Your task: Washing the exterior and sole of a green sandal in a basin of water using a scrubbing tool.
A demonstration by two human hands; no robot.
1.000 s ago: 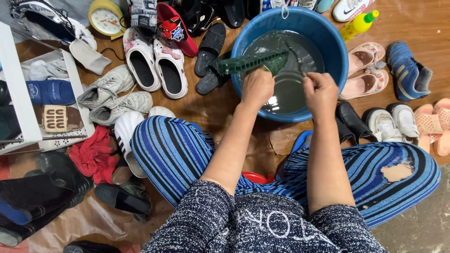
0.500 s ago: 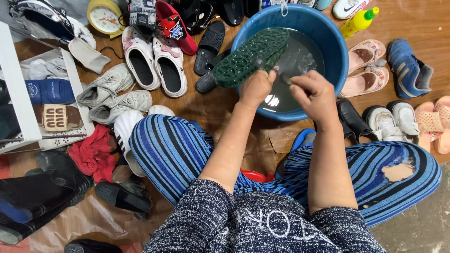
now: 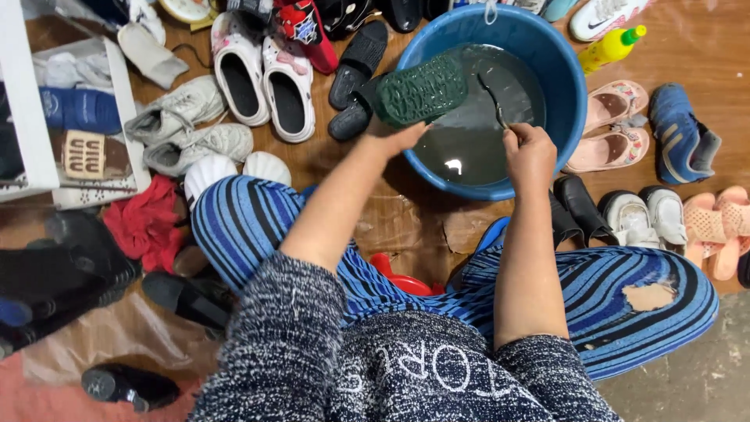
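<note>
Fingers of the left hand (image 3: 402, 137) grip a green slipper (image 3: 422, 87), sole up; right hand (image 3: 530, 152) clasps a brush (image 3: 494, 98).

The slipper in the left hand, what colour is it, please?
Dark green slipper, sole up, in the head view.

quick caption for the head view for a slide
Left hand lifts a green slipper over a blue basin of murky water; right hand holds a brush, shoes scattered around.
</note>
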